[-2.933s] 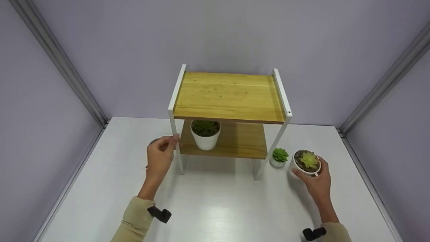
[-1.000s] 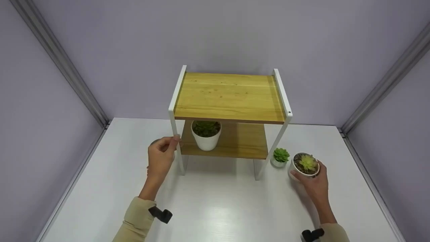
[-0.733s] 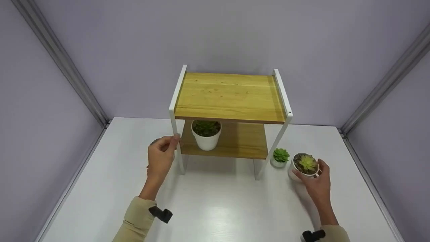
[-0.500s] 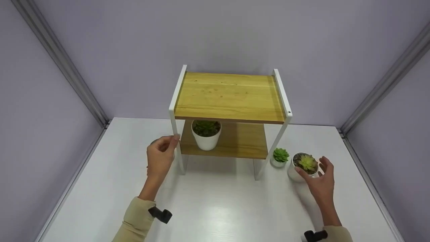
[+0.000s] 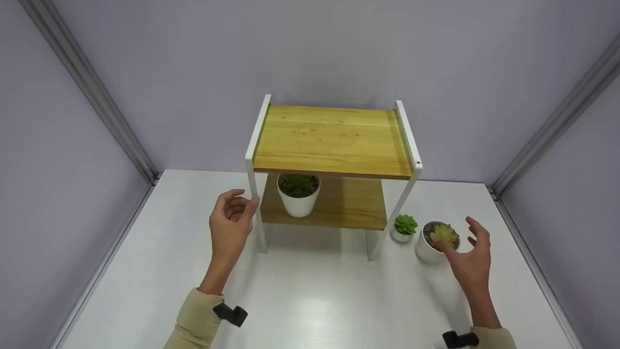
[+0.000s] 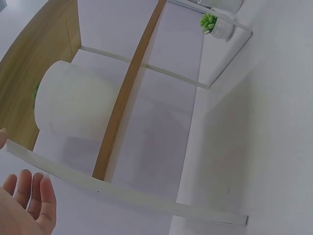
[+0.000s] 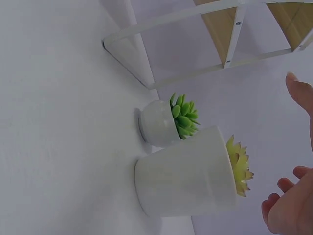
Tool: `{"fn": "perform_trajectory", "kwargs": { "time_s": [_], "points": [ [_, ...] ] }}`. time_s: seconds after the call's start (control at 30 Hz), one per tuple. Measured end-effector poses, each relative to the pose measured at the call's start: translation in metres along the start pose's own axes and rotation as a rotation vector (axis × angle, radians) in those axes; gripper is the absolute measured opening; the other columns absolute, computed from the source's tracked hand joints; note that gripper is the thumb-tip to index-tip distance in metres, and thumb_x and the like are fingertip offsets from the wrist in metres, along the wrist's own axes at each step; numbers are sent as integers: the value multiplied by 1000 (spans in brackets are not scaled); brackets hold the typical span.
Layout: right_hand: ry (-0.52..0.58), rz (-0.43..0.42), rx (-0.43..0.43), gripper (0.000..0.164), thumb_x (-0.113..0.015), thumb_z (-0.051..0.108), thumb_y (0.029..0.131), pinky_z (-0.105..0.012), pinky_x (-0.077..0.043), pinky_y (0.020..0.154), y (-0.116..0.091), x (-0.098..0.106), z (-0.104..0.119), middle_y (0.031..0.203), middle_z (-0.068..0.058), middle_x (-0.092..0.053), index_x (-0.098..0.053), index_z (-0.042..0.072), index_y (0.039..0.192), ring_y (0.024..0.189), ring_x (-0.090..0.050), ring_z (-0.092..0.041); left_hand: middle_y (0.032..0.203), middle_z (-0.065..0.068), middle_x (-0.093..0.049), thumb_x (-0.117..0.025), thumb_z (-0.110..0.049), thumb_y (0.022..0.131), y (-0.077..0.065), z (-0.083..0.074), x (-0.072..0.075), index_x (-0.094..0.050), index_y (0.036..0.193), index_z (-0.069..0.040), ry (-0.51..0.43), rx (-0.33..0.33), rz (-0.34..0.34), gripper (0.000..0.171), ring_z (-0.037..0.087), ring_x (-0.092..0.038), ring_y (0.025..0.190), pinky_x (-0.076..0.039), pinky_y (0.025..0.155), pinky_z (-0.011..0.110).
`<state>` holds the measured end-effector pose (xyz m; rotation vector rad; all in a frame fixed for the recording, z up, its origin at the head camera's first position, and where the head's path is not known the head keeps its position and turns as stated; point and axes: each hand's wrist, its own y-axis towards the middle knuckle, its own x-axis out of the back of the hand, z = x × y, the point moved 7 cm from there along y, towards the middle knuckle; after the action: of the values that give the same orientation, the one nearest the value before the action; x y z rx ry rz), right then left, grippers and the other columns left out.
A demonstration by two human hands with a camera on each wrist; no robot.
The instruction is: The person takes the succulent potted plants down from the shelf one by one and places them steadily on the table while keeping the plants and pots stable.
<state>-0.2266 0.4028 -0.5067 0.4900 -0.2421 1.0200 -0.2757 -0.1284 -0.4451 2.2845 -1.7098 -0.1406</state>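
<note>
My left hand [image 5: 227, 235] hovers beside the left front post of a two-tier wooden shelf [image 5: 334, 140] with a white frame, its fingers loosely bent around nothing. In the left wrist view, the fingertips [image 6: 46, 188] lie close to the post; whether the thumb touches it I cannot tell. My right hand [image 5: 471, 264] is spread beside a larger white pot [image 5: 428, 249] with a yellow-green succulent [image 7: 238, 166]. The right wrist view shows a gap between this hand and the upright pot. On the lower shelf board stands a white pot with a dark green succulent [image 5: 298, 198].
A small round white pot with a bright green succulent [image 5: 405, 225] stands between the shelf's right leg and the larger pot. The white table [image 5: 310, 300] is bounded by pale walls [image 5: 334, 48] at the back and sides. Something whitish is mostly hidden behind my left hand.
My right hand has let go of the yellow-green succulent's pot and drawn back to the right. My left fingers have parted from the shelf post. The pots on the table stay put.
</note>
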Motion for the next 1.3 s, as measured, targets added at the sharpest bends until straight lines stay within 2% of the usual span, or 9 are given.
{"fn": "perform_trajectory", "kwargs": {
  "time_s": [0.17,0.3,0.4,0.57,0.77,0.93,1.1,1.3],
  "points": [
    [-28,-5,83,77,-89,15,85,-22,-33,112,-1,2,19,158,-13,-50,-52,10,153,147,-41,-22,107,14,-56,-81,-22,95,-6,-4,-1,-59,132,-6,2,-15,-22,46,19,-62,99,-56,89,19],
    [33,-4,101,68,-87,11,87,-16,-37,110,-4,5,33,152,-9,-57,-58,11,148,140,-46,-4,113,14,-54,-82,-25,93,-13,-9,-3,-53,130,-7,-1,8,-29,50,18,-59,104,-53,92,17],
    [129,-15,133,57,-84,4,88,-14,-44,108,-6,7,44,142,-6,-64,-63,8,141,131,-55,2,115,13,-53,-83,-25,93,-18,-17,-5,-49,125,-8,-17,10,-41,50,18,-59,106,-53,93,19],
    [266,-5,197,42,-79,-5,89,-17,-53,101,-8,7,60,124,-7,-74,-70,1,129,114,-71,-5,117,11,-54,-83,-21,92,-25,-32,-8,-50,124,-6,-33,-40,-74,48,21,-61,112,-55,95,18],
    [303,20,237,32,-77,-5,92,-16,-55,97,-8,2,74,117,-10,-77,-73,-3,123,107,-74,-7,130,12,-53,-84,-19,91,-37,-45,-11,-59,136,-1,10,-121,-117,55,29,-59,118,-54,94,15],
    [364,42,245,26,-75,-3,93,-16,-56,94,-7,-4,85,113,-6,-79,-73,-7,119,104,-76,-8,133,15,-54,-84,-17,92,-47,-49,-15,-58,140,-1,2,-146,-149,57,25,-57,122,-54,97,17],
    [426,69,266,23,-74,-3,95,-17,-57,94,-6,-10,98,113,-5,-80,-73,-10,117,105,-76,-10,137,14,-57,-83,-20,92,-55,-51,-25,-56,141,-3,20,-134,-159,58,22,-57,130,-53,104,26],
    [471,106,300,24,-72,-4,96,-19,-59,90,-5,-18,112,114,-7,-80,-71,-12,118,105,-77,-11,138,16,-57,-85,-20,91,-68,-57,-41,-59,141,-3,71,-145,-201,59,28,-56,131,-51,109,44]
  ]
}}
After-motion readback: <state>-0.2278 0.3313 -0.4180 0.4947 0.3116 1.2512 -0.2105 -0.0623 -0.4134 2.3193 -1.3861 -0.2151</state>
